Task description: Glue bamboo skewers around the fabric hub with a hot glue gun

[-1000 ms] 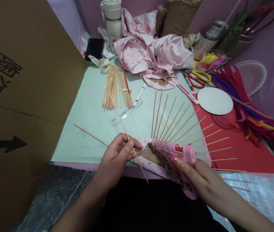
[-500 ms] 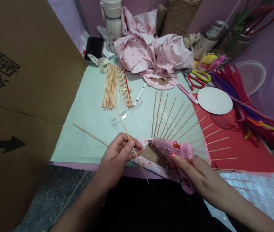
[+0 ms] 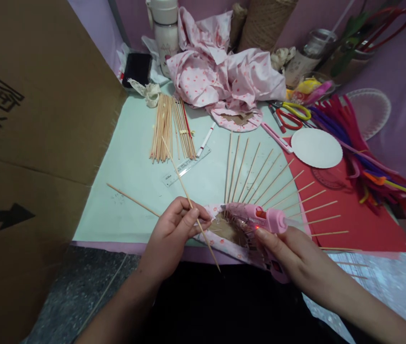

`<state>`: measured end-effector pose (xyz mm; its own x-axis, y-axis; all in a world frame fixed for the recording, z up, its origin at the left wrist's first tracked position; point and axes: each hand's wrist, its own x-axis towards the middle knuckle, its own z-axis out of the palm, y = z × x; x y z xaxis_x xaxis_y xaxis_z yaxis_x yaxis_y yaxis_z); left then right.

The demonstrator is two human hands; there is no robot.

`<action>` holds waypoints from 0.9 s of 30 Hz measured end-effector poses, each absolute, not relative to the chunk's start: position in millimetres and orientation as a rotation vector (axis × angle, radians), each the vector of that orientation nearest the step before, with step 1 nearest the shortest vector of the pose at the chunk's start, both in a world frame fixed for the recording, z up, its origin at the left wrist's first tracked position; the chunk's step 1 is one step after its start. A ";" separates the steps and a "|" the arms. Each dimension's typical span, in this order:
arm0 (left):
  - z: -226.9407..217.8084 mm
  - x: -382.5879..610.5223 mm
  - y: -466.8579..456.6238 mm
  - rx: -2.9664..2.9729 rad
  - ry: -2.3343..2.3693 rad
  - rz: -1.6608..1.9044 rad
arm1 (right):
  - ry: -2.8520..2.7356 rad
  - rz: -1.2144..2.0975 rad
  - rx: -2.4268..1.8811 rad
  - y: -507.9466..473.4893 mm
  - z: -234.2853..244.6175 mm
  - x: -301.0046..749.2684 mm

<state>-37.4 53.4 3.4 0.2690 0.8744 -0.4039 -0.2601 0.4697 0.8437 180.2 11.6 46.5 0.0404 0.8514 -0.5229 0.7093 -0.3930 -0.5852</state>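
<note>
Between the thumb and fingers of my left hand (image 3: 177,231) is a thin wooden skewer (image 3: 177,174), slanting from upper left to lower right. My right hand (image 3: 292,253) grips a pink hot glue gun (image 3: 249,212) with a small red light lit. Its nozzle points left, over the upper rim of a round cardboard piece (image 3: 226,229) edged in pink floral fabric (image 3: 220,246). Several skewers (image 3: 258,179) fan out from that piece toward the top and right. Another skewer (image 3: 131,198) sticks out at the left, its inner end hidden behind my left hand.
A bundle of skewers (image 3: 163,131), a clear ruler (image 3: 186,167) and a marker (image 3: 206,138) lie on the pale green sheet (image 3: 116,162). Behind are crumpled pink fabric (image 3: 224,71), scissors (image 3: 292,117) and a white disc (image 3: 316,148). Pipe cleaners (image 3: 360,157) lie right; a large cardboard box (image 3: 45,129) stands left.
The glue gun's nozzle has shifted slightly up and right, off the rim a little. My left hand keeps its hold on the skewer. The whole view has moved slightly.
</note>
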 end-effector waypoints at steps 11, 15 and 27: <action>7.8 -40.0 61.3 0.912 1.055 0.960 | -1.669 1.238 -1.697 -6.1 43.0 183.1; 17.4 -38.0 86.8 1.030 1.077 1.030 | -1.583 1.141 -1.624 -23.5 24.1 184.0; 18.0 -18.1 142.2 1.281 1.202 0.925 | -1.697 1.065 -1.376 -45.6 5.1 181.9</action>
